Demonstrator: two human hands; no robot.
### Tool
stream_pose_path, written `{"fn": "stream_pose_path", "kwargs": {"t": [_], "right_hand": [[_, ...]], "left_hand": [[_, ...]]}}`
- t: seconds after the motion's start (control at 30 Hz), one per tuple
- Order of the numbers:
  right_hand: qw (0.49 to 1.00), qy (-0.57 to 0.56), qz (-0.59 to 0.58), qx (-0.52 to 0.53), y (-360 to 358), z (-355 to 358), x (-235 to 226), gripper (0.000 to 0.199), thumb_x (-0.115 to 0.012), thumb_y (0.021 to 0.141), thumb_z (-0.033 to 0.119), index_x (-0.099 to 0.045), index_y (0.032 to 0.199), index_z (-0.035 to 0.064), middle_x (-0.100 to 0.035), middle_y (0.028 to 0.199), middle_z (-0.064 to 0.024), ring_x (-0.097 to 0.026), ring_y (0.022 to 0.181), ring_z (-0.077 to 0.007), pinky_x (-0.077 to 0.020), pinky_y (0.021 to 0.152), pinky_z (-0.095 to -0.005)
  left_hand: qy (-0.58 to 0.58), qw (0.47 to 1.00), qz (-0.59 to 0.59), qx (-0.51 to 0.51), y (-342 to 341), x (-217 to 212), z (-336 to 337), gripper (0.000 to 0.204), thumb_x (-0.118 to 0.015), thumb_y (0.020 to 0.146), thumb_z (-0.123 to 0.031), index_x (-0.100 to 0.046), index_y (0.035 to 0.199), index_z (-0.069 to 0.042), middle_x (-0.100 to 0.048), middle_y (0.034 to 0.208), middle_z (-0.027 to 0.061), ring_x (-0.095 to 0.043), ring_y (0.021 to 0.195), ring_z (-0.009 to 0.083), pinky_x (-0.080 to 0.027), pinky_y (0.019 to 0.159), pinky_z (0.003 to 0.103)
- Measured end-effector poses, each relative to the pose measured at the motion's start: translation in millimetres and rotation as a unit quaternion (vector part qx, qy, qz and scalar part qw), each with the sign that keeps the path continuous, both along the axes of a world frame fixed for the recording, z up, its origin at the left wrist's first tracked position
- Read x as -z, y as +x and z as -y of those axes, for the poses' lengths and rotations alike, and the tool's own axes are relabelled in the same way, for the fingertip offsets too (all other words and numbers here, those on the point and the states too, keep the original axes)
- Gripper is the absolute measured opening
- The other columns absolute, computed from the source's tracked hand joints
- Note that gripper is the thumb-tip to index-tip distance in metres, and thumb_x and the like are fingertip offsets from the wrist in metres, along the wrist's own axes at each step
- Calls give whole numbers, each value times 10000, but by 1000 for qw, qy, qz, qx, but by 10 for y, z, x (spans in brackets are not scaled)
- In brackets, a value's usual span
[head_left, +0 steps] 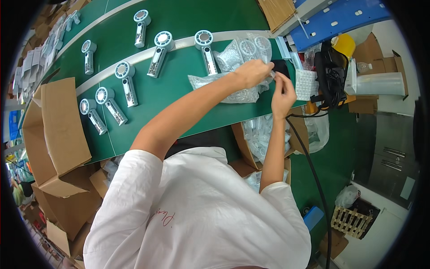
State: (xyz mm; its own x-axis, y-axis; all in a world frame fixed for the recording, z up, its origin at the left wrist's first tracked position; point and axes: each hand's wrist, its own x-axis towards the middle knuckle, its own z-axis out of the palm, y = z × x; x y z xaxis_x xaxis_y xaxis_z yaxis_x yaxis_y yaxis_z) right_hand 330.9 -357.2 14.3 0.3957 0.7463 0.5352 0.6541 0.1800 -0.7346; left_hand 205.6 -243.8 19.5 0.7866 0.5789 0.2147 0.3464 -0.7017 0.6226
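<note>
Fingertips nearly meeting, the left grip (254,73) and right grip (284,96) seem to pinch a pale scrap (272,74) too small to identify, probably paired for fine control. Just below and left of them, bubble bags (245,92) lie on the desk (172,101), some visibly holding fans. Leftward, bare fans (157,59) lie singly, handles toward the person, presumably for easy grasping. An open box (240,142) of bags sits below the desk's edge, apparently within reach.

The white shirt (215,201) has short, loose sleeves (127,193) and red script (167,219) (slanting, like handwriting); the forearms (192,106) and hands (254,73) are bare.
</note>
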Motion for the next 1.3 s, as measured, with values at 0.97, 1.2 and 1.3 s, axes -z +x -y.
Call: {"fn": "stream_pose_path", "kwargs": {"t": [0.97,1.2,1.3], "right_hand": [[974,56,89,-203,-1030,278,-1359,214,-521,870,-96,-653,996,15,-639,992,-68,-557,915,-204,-454,882,-310],[745,127,-99,-648,-2761,749,-1214,49,-655,778,111,-629,804,143,-586,849,-10,-436,769,-180,-415,766,-379],[622,56,-133,-770,-3562,1238,-1096,86,-679,714,145,-698,798,143,-604,823,-2,-440,764,-185,-413,767,-388]], "left_hand": [[-17,957,261,-127,-2188,-1567,1573,562,-583,785,49,-427,1320,-30,-589,646,150,-468,466,300,-383,454,395],[30,919,130,-372,-3138,-1420,3007,460,-550,841,21,-479,1294,-16,-575,673,92,-481,492,236,-400,467,340],[9,858,94,-505,-3458,-1250,3843,373,-565,839,7,-556,1212,-15,-605,738,70,-492,509,212,-420,485,314]]}}
